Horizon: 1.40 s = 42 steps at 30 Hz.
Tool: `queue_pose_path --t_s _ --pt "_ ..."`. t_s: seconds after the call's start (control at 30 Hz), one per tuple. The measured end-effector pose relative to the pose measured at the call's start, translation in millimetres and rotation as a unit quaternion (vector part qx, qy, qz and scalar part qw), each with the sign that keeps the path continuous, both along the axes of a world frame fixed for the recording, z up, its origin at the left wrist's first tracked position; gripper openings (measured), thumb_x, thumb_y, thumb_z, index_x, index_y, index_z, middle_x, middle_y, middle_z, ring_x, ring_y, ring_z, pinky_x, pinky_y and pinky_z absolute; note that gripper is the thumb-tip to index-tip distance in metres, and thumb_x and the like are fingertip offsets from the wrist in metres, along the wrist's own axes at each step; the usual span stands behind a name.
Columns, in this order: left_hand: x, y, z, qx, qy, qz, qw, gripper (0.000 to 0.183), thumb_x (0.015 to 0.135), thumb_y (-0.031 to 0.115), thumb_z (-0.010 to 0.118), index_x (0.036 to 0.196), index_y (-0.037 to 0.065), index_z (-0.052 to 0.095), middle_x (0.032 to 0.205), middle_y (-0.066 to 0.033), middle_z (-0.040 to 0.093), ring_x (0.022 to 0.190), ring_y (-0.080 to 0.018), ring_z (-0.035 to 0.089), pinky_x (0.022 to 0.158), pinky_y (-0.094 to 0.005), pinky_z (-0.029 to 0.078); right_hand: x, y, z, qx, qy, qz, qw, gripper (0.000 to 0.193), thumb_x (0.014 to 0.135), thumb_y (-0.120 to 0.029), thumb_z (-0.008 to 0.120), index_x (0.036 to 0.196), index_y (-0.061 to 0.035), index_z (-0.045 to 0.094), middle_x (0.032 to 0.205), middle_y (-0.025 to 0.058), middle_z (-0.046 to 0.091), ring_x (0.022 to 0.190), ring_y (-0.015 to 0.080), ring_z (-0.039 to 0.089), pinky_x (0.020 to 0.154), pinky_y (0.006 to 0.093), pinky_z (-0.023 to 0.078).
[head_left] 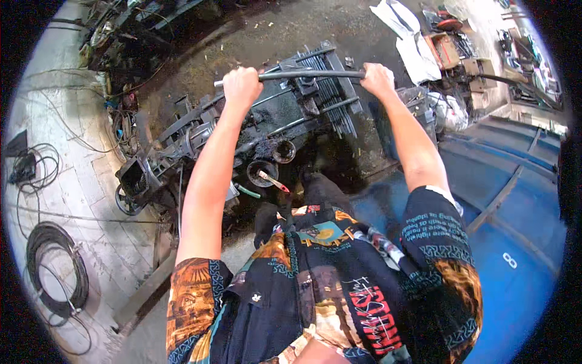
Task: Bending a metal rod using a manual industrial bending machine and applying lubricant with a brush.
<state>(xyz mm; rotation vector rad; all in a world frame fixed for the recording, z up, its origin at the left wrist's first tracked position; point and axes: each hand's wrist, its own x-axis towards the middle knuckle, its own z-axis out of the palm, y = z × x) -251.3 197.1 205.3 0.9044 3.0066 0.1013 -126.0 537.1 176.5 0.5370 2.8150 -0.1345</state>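
Note:
A long, dark, slightly bowed rod (312, 74) is held out level in front of me, above a greasy dark machine (276, 112). My left hand (242, 86) is closed round it near its left end, and a short tip sticks out past the fist. Closed at the rod's right part is my right hand (378, 79). Below the rod, the machine carries a set of thin parallel bars (342, 100). Nearer to me stands a dark round tub (253, 180) with a paintbrush (274, 181) lying across it. Beside it is a smaller round container (291, 151).
A coiled black cable (37, 285) hangs against the pale wall at left, above other loose wires. Large blue metal panels (503, 206) lie at right. White sacks (418, 51) and cardboard boxes (445, 51) sit at the far right. More machinery (121, 36) stands far left.

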Motion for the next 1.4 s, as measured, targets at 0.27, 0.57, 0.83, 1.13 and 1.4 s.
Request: queue_pose_path --t_s 0.27,0.57,0.83,1.13,1.4 --pt "93.3 -22.2 -10.3 0.0 -0.178 0.121 0.976 0.034 0.088 0.035 0.061 0.085 0.001 0.069 0.088 -0.0228 0.068 0.083 -0.0382 0.068 0.072 -0.047 0.056 45.4 -69.2 -0.4 -0.127 0.426 -0.031 0.895 0.045 0.076 -0.012 0.065 0.118 -0.0032 0.052 0.122 0.0255 0.047 0.114 0.0437 0.048 0.099 0.0477 0.041" --pt "151.4 34.8 14.3 0.051 -0.328 0.034 0.943 0.059 0.088 0.054 0.056 0.099 -0.004 0.064 0.099 -0.029 0.065 0.091 -0.042 0.065 0.083 -0.0505 0.051 190.4 -92.6 -55.3 -0.253 0.237 -0.159 0.924 0.022 0.078 -0.012 0.064 0.095 0.002 0.064 0.099 0.0241 0.062 0.099 0.0407 0.058 0.088 0.0453 0.046" --pt "127.1 124.6 -12.1 0.114 -0.34 -0.222 0.907 0.042 0.093 0.039 0.046 0.108 0.006 0.067 0.106 -0.0204 0.066 0.102 -0.0376 0.062 0.089 -0.0463 0.049 208.0 -51.8 -85.1 -0.275 0.168 -0.185 0.928 0.021 0.08 -0.013 0.064 0.097 -0.0005 0.067 0.093 0.0201 0.069 0.091 0.0325 0.067 0.082 0.0399 0.051" --pt "21.1 176.8 -17.4 0.113 -0.127 -0.234 0.957 0.034 0.085 0.018 0.055 0.112 -0.001 0.062 0.109 -0.0246 0.063 0.103 -0.0375 0.061 0.092 -0.0433 0.049 120.4 0.5 -92.1 -0.354 0.145 0.011 0.924 0.019 0.079 -0.008 0.061 0.093 0.0032 0.065 0.088 0.0244 0.066 0.086 0.0385 0.065 0.076 0.0428 0.052" --pt "30.9 70.6 34.9 -0.001 0.062 -0.175 0.983 0.036 0.087 0.032 0.055 0.112 0.007 0.062 0.112 -0.0102 0.059 0.129 -0.0274 0.044 0.109 -0.0499 0.031 96.7 19.5 -105.5 -0.353 0.108 0.095 0.925 0.026 0.084 -0.014 0.056 0.102 0.0039 0.062 0.103 0.0248 0.064 0.1 0.0417 0.059 0.089 0.0466 0.047"
